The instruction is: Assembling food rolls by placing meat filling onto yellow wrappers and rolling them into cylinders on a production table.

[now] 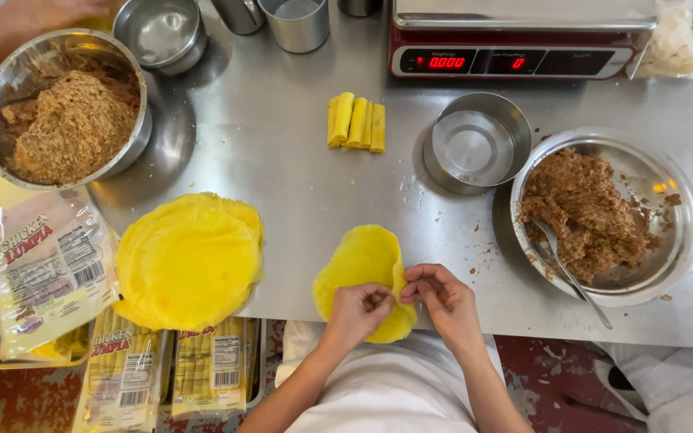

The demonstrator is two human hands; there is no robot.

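Pinching the near edge of a thin yellow wrapper (365, 265) at lower centre of the frame, the left hand (356, 311) and right hand (445, 298) close on it; overhanging the steel tabletop (282, 152) edge, it could tear or slip off.

Both forearms reach forward, left hand (360, 309) and right hand (443, 298) close together, fingers apparently pinched.

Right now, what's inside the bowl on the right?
The bowl holds brown minced filling and a metal spoon. The filling hides the spoon's tip and the bowl bottom beneath it.
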